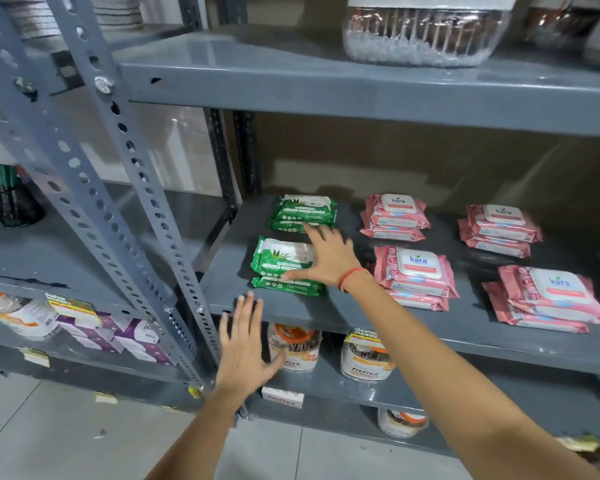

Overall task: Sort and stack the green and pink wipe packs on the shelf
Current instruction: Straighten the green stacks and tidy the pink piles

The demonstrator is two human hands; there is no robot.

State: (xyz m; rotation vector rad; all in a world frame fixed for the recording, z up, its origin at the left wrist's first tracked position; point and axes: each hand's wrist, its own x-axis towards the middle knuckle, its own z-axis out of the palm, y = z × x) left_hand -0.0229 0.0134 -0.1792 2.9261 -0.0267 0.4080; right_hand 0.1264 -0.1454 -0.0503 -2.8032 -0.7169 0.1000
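Two stacks of green wipe packs lie at the left of the grey shelf: a back stack and a front stack. To their right lie stacks of pink wipe packs: back middle, front middle, back right, front right. My right hand rests with fingers spread against the right side of the front green stack, thumb on its lower pack. My left hand hovers open below the shelf's front edge, holding nothing.
Perforated grey uprights stand to the left. The shelf above holds a clear container. Jars sit on the shelf below. A black mesh pen holder stands on the left rack.
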